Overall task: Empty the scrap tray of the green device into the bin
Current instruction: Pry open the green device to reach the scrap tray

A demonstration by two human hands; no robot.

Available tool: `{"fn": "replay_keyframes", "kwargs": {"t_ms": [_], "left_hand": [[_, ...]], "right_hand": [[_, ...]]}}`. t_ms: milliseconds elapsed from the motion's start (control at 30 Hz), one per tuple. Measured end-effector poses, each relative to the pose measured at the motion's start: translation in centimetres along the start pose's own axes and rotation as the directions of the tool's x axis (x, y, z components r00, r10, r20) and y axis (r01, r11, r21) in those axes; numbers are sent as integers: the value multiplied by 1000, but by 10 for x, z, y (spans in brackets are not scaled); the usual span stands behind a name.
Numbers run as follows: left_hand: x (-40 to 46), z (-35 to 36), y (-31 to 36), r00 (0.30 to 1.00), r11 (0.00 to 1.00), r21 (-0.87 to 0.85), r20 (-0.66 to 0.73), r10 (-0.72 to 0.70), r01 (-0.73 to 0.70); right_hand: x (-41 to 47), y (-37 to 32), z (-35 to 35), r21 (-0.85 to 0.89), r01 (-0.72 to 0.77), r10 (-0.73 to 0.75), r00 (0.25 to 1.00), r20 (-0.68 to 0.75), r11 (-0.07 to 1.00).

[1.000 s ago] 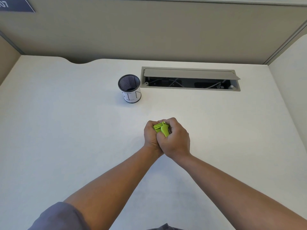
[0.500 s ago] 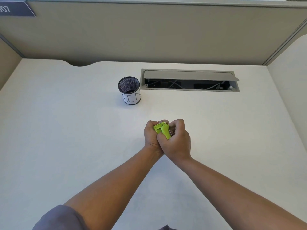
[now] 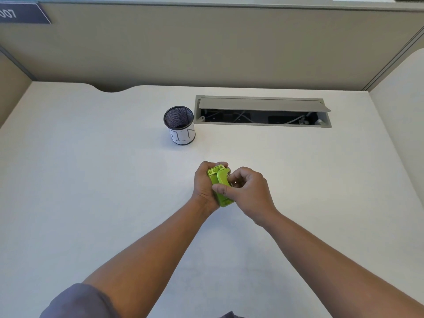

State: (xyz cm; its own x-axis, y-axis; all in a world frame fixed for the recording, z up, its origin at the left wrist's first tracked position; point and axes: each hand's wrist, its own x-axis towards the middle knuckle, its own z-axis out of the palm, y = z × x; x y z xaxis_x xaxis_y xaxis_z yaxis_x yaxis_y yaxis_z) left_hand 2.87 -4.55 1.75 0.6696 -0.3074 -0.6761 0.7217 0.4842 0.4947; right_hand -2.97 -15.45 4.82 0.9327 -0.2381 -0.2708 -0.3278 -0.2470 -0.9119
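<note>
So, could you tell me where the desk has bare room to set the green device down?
The desk is bare left of the bin, right of the hands below the cable hatch, and between bin and hands. It is crowded only where the left hand and right hand hold the green device.

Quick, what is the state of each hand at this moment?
Left hand: closed around the small lime-green plastic device, holding it above the desk.
Right hand: fingertips pinching the device's right side.
</note>
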Motion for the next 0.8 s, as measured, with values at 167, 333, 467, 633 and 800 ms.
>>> {"fn": "replay_keyframes", "kwargs": {"t_ms": [167, 333, 467, 633, 800], "left_hand": [[0, -5, -2, 1000, 998, 54, 15, 14, -14], [-1, -3, -2, 999, 998, 47, -35, 31, -29], [-1, -1, -3, 998, 999, 27, -54, 32, -31], [0, -1, -3, 999, 1000, 0, -30, 22, -22], [-2, -1, -1, 1000, 1000, 12, -8, 15, -15]], "right_hand": [[-2, -1, 2, -30, -13, 12, 1000, -18, 999], [-5, -2, 6, -41, -49, 48, 999, -14, 998], [-4, -1, 8, -56, -61, 60, 998, -17, 997], [-5, -3, 8, -48, -58, 56, 998, -34, 997], [-7, -4, 9, -22, -82, 81, 996, -36, 996]]}}
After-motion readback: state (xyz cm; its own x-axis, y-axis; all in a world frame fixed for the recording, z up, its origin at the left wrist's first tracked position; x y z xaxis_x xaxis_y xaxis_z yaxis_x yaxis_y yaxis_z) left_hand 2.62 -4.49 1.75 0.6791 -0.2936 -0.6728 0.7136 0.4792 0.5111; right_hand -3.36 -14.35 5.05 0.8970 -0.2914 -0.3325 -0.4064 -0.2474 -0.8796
